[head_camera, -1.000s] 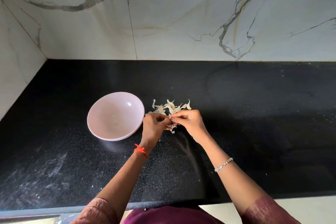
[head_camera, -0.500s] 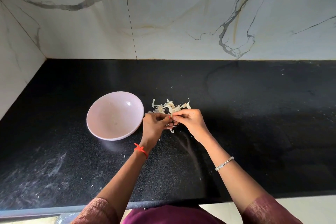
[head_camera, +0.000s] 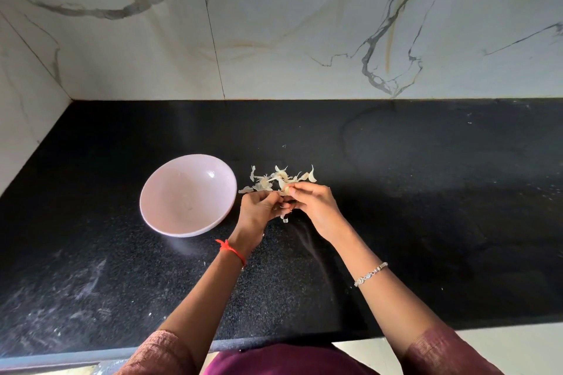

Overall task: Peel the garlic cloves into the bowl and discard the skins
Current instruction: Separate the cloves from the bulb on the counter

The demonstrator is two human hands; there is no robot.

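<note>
Head view. Half a second back, both hands met fingertip to fingertip above the black speckled stone worktop (head_camera: 396, 222). At this moment the right hand (head_camera: 316, 207) had lifted slightly toward the heap of papery pale garlic skins (head_camera: 274, 178). Its grip pinched a small pale garlic piece (head_camera: 286, 190); clove or skin, I could not tell. Left hand (head_camera: 259, 210): fingers curled, grip contents hidden. The round pale pink bowl (head_camera: 182, 192), just left, showed no clove. Judged: mid-peel.
</note>
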